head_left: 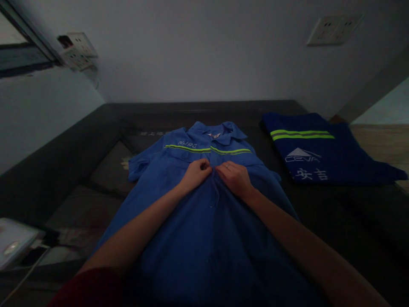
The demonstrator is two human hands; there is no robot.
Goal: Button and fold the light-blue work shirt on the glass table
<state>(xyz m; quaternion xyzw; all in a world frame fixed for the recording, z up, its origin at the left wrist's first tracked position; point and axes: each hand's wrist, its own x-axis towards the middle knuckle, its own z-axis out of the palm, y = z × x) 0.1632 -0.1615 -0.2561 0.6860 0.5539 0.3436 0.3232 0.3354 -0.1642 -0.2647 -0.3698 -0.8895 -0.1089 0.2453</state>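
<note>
A blue short-sleeved work shirt [179,213] with yellow-green stripes across the chest lies spread out, its collar pointing toward the wall. My left hand [198,172] is closed in a pinch on the left side of its front opening, just below the stripe. Close beside it, my right hand [234,177], with a ring on one finger, pinches the right edge of the same opening. A small gap separates the two hands. Below them the front edges hang slightly apart, with small fasteners showing along them. Whatever lies under the fingertips is hidden.
A folded dark blue garment [306,149] with yellow-green stripes and white lettering lies at the right on the dark surface [105,170]. A white box [15,243] with a cable sits at the left edge. Wall sockets [334,30] are on the back wall.
</note>
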